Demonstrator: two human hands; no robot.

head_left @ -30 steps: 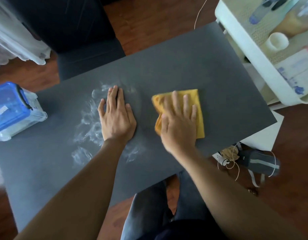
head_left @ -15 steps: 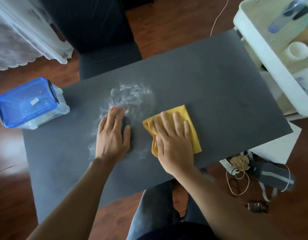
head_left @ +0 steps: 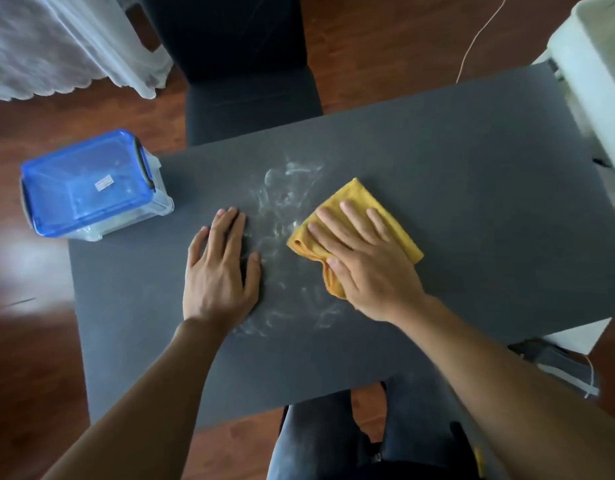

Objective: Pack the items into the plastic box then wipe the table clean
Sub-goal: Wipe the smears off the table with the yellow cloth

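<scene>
Right hand flat, unclenched, pressing yellow cloth at white smear, my 12 o'clock; left hand flat, bracing desk.

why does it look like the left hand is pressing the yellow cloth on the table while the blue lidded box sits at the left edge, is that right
Not quite: the head view shows the right hand pressing the yellow cloth on the table. The left hand lies flat on the bare surface. The blue lidded box does sit at the left edge.

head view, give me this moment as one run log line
phase: wiping | right hand: flat on yellow cloth | left hand: flat on table | white smears: between hands | plastic box: lidded, table's left corner
</scene>
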